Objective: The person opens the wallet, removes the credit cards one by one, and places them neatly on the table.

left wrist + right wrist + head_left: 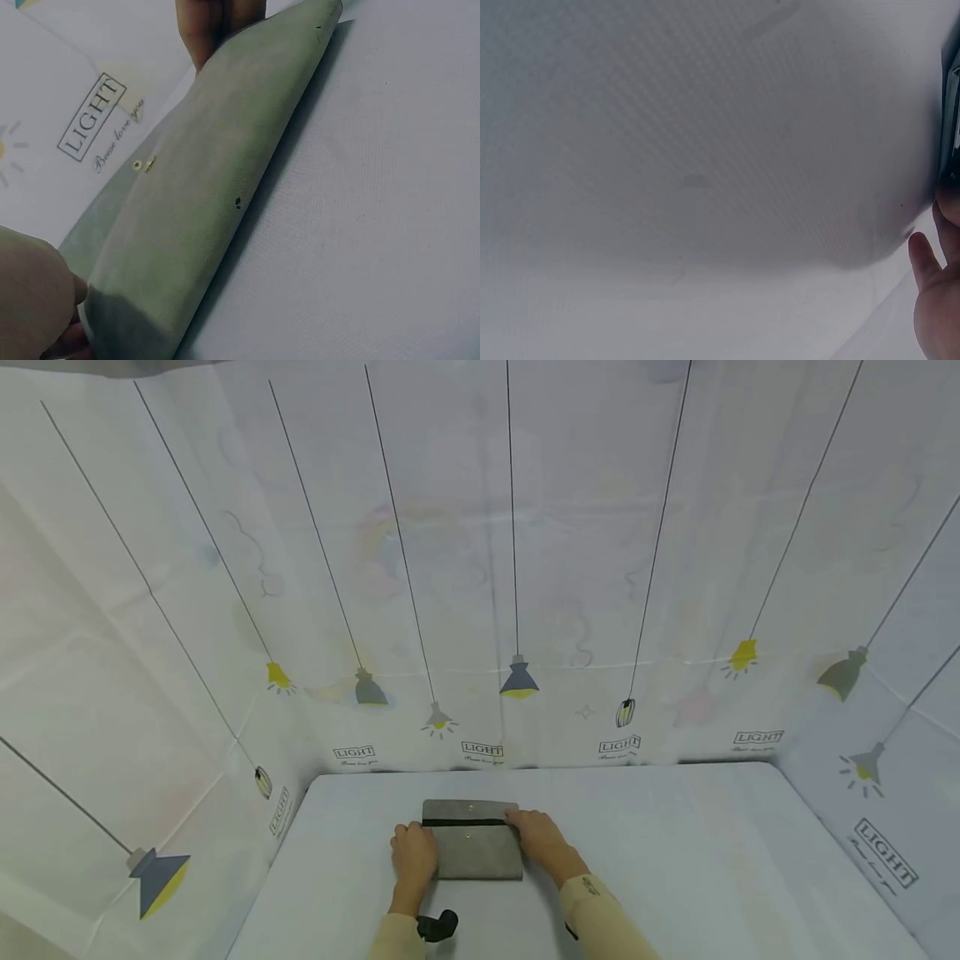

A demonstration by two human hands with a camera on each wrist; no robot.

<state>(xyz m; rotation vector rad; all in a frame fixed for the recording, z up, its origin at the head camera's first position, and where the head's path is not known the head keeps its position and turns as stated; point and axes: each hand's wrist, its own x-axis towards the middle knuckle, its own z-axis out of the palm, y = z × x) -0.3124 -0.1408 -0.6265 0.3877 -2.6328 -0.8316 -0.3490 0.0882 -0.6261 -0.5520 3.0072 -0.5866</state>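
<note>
A grey wallet (pixel 471 847) with a black band and brass snap is lying on a pale white desk (pixel 675 860); the white backdrop (pixel 480 568) is showing grey, blue and yellow hanging lamps.

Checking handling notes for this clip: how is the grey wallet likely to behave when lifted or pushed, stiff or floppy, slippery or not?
The grey wallet would probably flex rather than stay rigid: the left wrist view shows its flap bowing in a soft curve. Its matte, suede-like surface suggests it would not slip easily from the left hand or the right hand. Lying flat on the table, it seems unlikely to roll or tip.
</note>
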